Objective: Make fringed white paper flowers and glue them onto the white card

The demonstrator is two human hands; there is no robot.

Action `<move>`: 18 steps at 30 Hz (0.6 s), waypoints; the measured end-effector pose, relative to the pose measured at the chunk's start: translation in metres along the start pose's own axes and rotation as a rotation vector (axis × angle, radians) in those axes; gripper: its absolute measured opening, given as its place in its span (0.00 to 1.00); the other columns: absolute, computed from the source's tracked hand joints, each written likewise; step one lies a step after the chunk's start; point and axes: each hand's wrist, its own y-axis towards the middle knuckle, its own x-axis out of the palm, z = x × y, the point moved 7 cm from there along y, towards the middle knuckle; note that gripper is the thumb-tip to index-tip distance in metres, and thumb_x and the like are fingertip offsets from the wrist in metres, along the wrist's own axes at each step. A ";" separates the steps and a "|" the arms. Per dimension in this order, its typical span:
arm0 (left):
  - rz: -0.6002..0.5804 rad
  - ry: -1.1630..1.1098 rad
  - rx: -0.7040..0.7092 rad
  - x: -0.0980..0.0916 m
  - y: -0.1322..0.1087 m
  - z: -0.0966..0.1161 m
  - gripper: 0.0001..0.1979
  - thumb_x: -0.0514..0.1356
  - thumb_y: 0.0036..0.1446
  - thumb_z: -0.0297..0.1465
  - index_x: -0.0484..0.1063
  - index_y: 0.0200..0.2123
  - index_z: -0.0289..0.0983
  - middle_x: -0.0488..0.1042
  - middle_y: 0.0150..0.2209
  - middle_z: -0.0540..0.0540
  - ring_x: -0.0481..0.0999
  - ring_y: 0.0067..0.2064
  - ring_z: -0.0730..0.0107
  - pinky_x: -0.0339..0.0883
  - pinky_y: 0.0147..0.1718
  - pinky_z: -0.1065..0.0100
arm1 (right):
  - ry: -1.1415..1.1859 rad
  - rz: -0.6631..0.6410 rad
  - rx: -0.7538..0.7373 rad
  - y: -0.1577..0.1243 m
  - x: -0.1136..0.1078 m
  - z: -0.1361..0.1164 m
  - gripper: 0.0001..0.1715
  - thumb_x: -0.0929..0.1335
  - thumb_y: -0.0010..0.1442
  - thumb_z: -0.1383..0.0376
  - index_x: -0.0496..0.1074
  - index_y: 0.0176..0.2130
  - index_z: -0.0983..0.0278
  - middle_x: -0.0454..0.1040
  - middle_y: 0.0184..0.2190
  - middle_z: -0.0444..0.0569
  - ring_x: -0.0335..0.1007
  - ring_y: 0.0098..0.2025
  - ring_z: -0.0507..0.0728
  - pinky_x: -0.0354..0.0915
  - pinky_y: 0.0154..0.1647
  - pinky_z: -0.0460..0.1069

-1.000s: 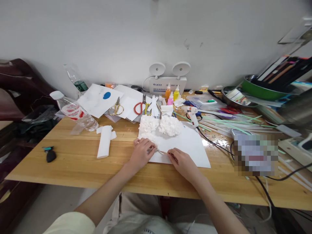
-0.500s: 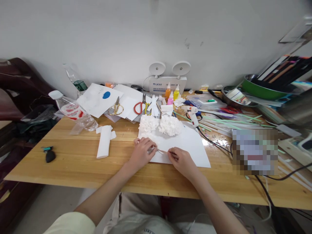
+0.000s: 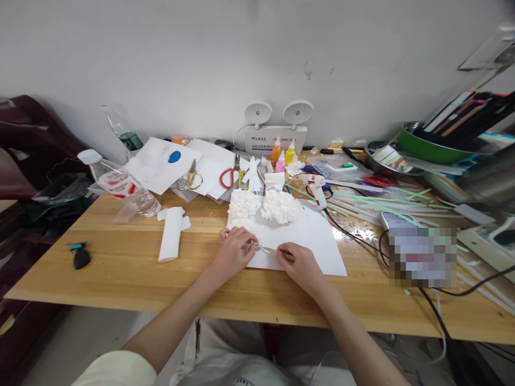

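- We locate the work at the near edge of the desk, over a white sheet.
- We find two crumpled white clumps on the sheet, beyond the hands; the left hand is nearer to the left one.
- We note the left hand with fingertips drawn together, pinching a small pale piece too small to identify.
- We note the right hand pinching a slim tool between thumb and fingers; we cannot tell its type.
- We read the tool's long axis as nearly parallel to the desk's near edge, pointing from the right fingertips toward the left.
- We place the pale piece left of the right hand, at the tool's far end.
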 end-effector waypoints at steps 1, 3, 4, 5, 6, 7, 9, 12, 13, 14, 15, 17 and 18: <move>-0.004 -0.001 0.004 0.000 0.000 0.001 0.04 0.53 0.52 0.26 0.67 0.30 0.39 0.71 0.32 0.52 0.66 0.38 0.70 0.46 0.41 0.63 | -0.011 0.000 -0.002 0.000 0.000 0.000 0.09 0.60 0.56 0.67 0.68 0.30 0.64 0.72 0.28 0.49 0.70 0.30 0.54 0.68 0.33 0.48; -0.014 0.006 0.014 0.000 -0.001 0.003 0.03 0.55 0.51 0.29 0.67 0.31 0.39 0.70 0.32 0.52 0.66 0.39 0.70 0.46 0.41 0.62 | -0.034 0.003 -0.009 0.000 0.000 -0.001 0.09 0.60 0.56 0.68 0.68 0.29 0.64 0.72 0.27 0.49 0.69 0.29 0.55 0.67 0.32 0.48; -0.019 0.011 0.022 0.001 -0.001 0.005 0.03 0.56 0.51 0.30 0.67 0.31 0.39 0.70 0.33 0.52 0.66 0.39 0.69 0.46 0.41 0.62 | -0.043 0.003 -0.013 0.001 0.000 -0.001 0.09 0.60 0.56 0.68 0.68 0.29 0.64 0.72 0.27 0.49 0.69 0.29 0.54 0.67 0.32 0.48; -0.022 0.019 0.030 0.001 -0.001 0.005 0.04 0.57 0.50 0.32 0.67 0.31 0.40 0.70 0.33 0.52 0.65 0.39 0.69 0.46 0.41 0.62 | -0.051 0.002 -0.016 0.001 0.001 -0.002 0.09 0.60 0.56 0.68 0.68 0.29 0.64 0.72 0.26 0.49 0.69 0.29 0.54 0.67 0.32 0.48; -0.025 0.027 0.038 0.002 -0.002 0.006 0.05 0.57 0.50 0.33 0.67 0.31 0.40 0.70 0.33 0.52 0.65 0.39 0.68 0.45 0.41 0.62 | -0.057 0.000 -0.019 0.001 0.001 -0.002 0.09 0.60 0.56 0.68 0.68 0.29 0.64 0.72 0.26 0.49 0.69 0.29 0.54 0.67 0.32 0.48; -0.029 0.036 0.048 0.003 -0.001 0.007 0.06 0.58 0.50 0.35 0.67 0.31 0.40 0.71 0.33 0.52 0.65 0.39 0.67 0.45 0.40 0.61 | -0.062 -0.004 -0.020 0.001 0.001 -0.003 0.09 0.60 0.56 0.68 0.68 0.29 0.64 0.72 0.26 0.49 0.69 0.29 0.54 0.67 0.32 0.48; -0.039 0.057 0.069 0.006 -0.001 0.007 0.06 0.57 0.51 0.36 0.68 0.30 0.40 0.71 0.32 0.51 0.64 0.39 0.67 0.45 0.40 0.62 | -0.066 -0.012 -0.021 0.001 0.001 -0.004 0.09 0.60 0.56 0.68 0.68 0.29 0.64 0.71 0.27 0.49 0.69 0.29 0.54 0.67 0.32 0.48; -0.041 0.080 0.085 0.009 0.001 0.005 0.05 0.55 0.54 0.33 0.68 0.30 0.40 0.71 0.32 0.51 0.64 0.39 0.68 0.45 0.39 0.62 | -0.063 -0.018 -0.021 0.000 0.001 -0.006 0.09 0.60 0.56 0.68 0.68 0.29 0.65 0.71 0.27 0.49 0.69 0.29 0.54 0.67 0.32 0.47; -0.040 0.083 0.084 0.009 0.001 0.004 0.05 0.54 0.55 0.32 0.68 0.30 0.40 0.71 0.32 0.51 0.64 0.38 0.68 0.45 0.39 0.62 | -0.062 -0.022 -0.022 -0.001 0.001 -0.007 0.09 0.60 0.56 0.68 0.68 0.29 0.65 0.71 0.27 0.49 0.68 0.29 0.54 0.67 0.32 0.47; -0.038 0.084 0.082 0.009 0.002 0.003 0.05 0.54 0.55 0.31 0.68 0.30 0.40 0.71 0.32 0.51 0.64 0.38 0.68 0.45 0.39 0.62 | -0.060 -0.024 -0.023 -0.002 0.000 -0.007 0.09 0.60 0.56 0.68 0.68 0.29 0.65 0.71 0.27 0.49 0.68 0.29 0.54 0.67 0.32 0.47; -0.036 0.084 0.080 0.010 0.002 0.003 0.05 0.54 0.55 0.31 0.68 0.30 0.40 0.71 0.32 0.51 0.64 0.38 0.69 0.45 0.39 0.62 | -0.058 -0.026 -0.024 -0.003 0.000 -0.007 0.09 0.60 0.56 0.68 0.68 0.29 0.65 0.71 0.27 0.49 0.68 0.29 0.53 0.67 0.32 0.47; -0.037 0.083 0.077 0.010 0.003 0.002 0.04 0.54 0.55 0.31 0.68 0.30 0.40 0.71 0.32 0.51 0.64 0.38 0.69 0.45 0.39 0.61 | -0.049 -0.021 -0.024 -0.005 -0.002 -0.007 0.09 0.60 0.56 0.68 0.68 0.29 0.64 0.71 0.27 0.49 0.68 0.28 0.53 0.67 0.32 0.47; -0.036 0.084 0.076 0.010 0.003 0.002 0.04 0.54 0.55 0.31 0.68 0.30 0.40 0.71 0.32 0.52 0.64 0.39 0.69 0.45 0.39 0.61 | -0.043 -0.015 -0.022 -0.005 -0.003 -0.007 0.09 0.60 0.56 0.68 0.68 0.29 0.64 0.71 0.27 0.49 0.69 0.28 0.54 0.67 0.31 0.47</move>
